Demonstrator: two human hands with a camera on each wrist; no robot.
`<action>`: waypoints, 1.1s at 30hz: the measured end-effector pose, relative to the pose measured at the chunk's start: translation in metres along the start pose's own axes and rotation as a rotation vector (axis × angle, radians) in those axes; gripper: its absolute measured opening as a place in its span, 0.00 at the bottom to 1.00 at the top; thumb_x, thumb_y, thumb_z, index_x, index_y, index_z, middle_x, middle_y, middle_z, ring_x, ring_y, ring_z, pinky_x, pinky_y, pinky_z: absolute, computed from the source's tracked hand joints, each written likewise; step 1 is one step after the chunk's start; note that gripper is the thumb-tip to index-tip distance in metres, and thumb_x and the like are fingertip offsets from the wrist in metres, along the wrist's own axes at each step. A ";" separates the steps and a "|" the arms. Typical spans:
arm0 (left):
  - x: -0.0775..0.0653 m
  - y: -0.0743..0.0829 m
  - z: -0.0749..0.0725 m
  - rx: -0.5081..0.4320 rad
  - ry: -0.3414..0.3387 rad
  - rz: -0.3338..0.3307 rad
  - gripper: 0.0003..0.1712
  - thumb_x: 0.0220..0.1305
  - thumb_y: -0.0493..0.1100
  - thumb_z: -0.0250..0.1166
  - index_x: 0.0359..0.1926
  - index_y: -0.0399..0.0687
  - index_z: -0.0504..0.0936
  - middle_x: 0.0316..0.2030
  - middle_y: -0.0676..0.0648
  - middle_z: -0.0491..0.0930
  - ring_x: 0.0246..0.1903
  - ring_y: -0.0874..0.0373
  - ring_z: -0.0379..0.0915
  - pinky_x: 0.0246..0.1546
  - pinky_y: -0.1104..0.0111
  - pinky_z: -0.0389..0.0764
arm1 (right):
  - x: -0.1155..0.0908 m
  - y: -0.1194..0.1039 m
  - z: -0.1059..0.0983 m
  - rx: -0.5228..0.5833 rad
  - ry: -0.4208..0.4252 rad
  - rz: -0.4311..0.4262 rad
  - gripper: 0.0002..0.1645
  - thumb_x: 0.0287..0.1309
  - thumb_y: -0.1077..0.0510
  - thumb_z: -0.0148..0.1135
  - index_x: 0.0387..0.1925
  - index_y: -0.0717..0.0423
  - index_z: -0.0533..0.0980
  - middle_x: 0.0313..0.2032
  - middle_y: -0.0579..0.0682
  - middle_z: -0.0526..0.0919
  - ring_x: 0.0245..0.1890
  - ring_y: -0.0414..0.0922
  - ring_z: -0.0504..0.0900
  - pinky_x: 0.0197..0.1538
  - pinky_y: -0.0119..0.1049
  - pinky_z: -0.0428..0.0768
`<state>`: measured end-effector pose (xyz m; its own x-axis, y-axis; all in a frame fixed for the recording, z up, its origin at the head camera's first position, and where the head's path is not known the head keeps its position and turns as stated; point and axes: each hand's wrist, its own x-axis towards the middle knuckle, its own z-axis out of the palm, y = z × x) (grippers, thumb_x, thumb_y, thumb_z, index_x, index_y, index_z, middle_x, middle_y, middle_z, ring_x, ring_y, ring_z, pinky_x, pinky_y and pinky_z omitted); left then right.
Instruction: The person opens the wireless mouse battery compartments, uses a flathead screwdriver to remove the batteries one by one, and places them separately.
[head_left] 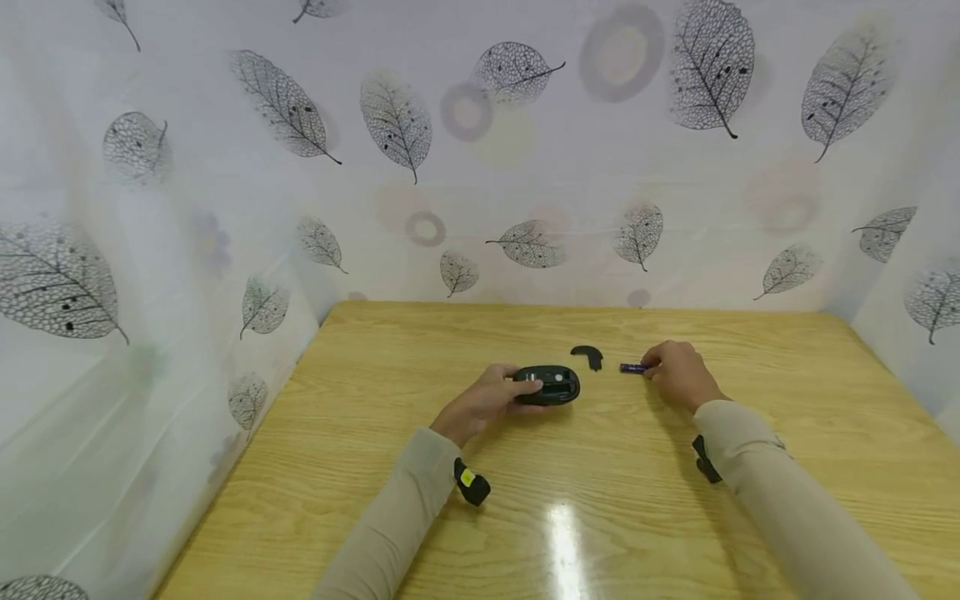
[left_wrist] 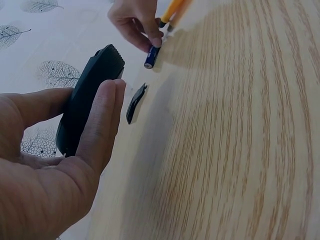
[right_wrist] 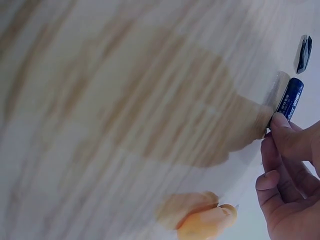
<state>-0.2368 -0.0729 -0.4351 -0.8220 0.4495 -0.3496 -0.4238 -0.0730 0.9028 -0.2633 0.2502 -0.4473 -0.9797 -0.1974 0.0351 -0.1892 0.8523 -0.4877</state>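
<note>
My left hand (head_left: 483,396) grips a black computer mouse (head_left: 546,385), its underside turned up and its battery slot uncovered. The thumb lies over the underside while the fingers support it from below. In the left wrist view the mouse (left_wrist: 87,102) is seen edge-on between thumb and fingers. Farther right, my right hand (head_left: 681,375) pinches one end of a dark blue battery (head_left: 632,368) with thumb and fingertips. The battery (right_wrist: 290,98) is low over the table; whether it touches the wood I cannot tell. Between the hands lies the curved black battery cover (head_left: 588,357).
The wooden table (head_left: 360,350) meets a leaf-print curtain (head_left: 465,167) at its back and left. A slim orange object (left_wrist: 172,11) lies near my right hand in the left wrist view. The right wrist view shows that orange object (right_wrist: 207,223) blurred.
</note>
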 end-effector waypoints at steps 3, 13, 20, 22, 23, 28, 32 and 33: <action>0.000 0.000 0.000 -0.004 -0.002 0.001 0.29 0.73 0.33 0.61 0.69 0.26 0.62 0.62 0.29 0.69 0.52 0.39 0.81 0.55 0.58 0.83 | 0.000 0.001 0.000 0.014 -0.003 0.003 0.10 0.62 0.71 0.63 0.45 0.71 0.83 0.45 0.69 0.84 0.49 0.68 0.80 0.50 0.62 0.82; -0.001 -0.001 -0.001 -0.007 0.017 -0.010 0.29 0.73 0.34 0.62 0.68 0.27 0.63 0.62 0.29 0.69 0.52 0.40 0.81 0.54 0.59 0.84 | -0.001 0.001 -0.001 0.036 0.003 -0.007 0.14 0.61 0.72 0.64 0.48 0.73 0.81 0.45 0.69 0.84 0.47 0.66 0.82 0.51 0.62 0.82; -0.001 -0.001 -0.002 0.015 0.011 0.000 0.29 0.73 0.34 0.62 0.68 0.26 0.63 0.61 0.29 0.70 0.52 0.40 0.81 0.53 0.60 0.85 | -0.003 -0.002 -0.007 0.039 -0.013 0.017 0.16 0.62 0.71 0.64 0.51 0.73 0.79 0.50 0.71 0.82 0.50 0.67 0.81 0.54 0.63 0.80; -0.001 -0.001 -0.002 0.020 0.011 -0.003 0.29 0.72 0.34 0.62 0.68 0.26 0.63 0.61 0.30 0.70 0.51 0.40 0.81 0.52 0.61 0.85 | -0.005 -0.003 -0.010 0.039 -0.015 0.023 0.17 0.62 0.70 0.64 0.52 0.73 0.79 0.51 0.72 0.81 0.52 0.69 0.79 0.55 0.64 0.80; 0.000 -0.001 -0.002 0.022 0.011 -0.004 0.30 0.72 0.34 0.62 0.68 0.26 0.63 0.61 0.29 0.70 0.51 0.40 0.81 0.52 0.60 0.85 | -0.005 -0.003 -0.011 0.038 -0.015 0.024 0.17 0.63 0.70 0.64 0.53 0.73 0.78 0.51 0.72 0.80 0.53 0.69 0.78 0.55 0.64 0.79; 0.002 -0.002 -0.003 0.054 0.035 -0.010 0.29 0.71 0.33 0.63 0.68 0.27 0.64 0.60 0.28 0.70 0.50 0.40 0.82 0.50 0.60 0.86 | -0.007 -0.005 -0.016 0.039 -0.012 0.026 0.17 0.63 0.70 0.63 0.53 0.73 0.78 0.52 0.71 0.81 0.54 0.70 0.76 0.56 0.65 0.78; 0.003 -0.005 -0.004 0.128 0.082 -0.013 0.29 0.70 0.34 0.65 0.67 0.29 0.66 0.59 0.28 0.70 0.47 0.41 0.83 0.48 0.61 0.87 | -0.007 -0.006 -0.018 0.036 -0.004 0.009 0.17 0.62 0.71 0.64 0.52 0.74 0.79 0.50 0.71 0.81 0.53 0.70 0.78 0.55 0.64 0.79; 0.003 -0.006 -0.004 0.153 0.095 -0.015 0.29 0.70 0.35 0.66 0.67 0.30 0.66 0.59 0.28 0.70 0.46 0.41 0.84 0.47 0.61 0.88 | -0.007 -0.006 -0.019 0.036 -0.003 0.003 0.17 0.61 0.71 0.64 0.51 0.74 0.79 0.50 0.72 0.81 0.53 0.70 0.78 0.55 0.64 0.79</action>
<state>-0.2387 -0.0745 -0.4423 -0.8511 0.3632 -0.3791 -0.3796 0.0731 0.9222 -0.2569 0.2557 -0.4282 -0.9801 -0.1961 0.0314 -0.1837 0.8348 -0.5190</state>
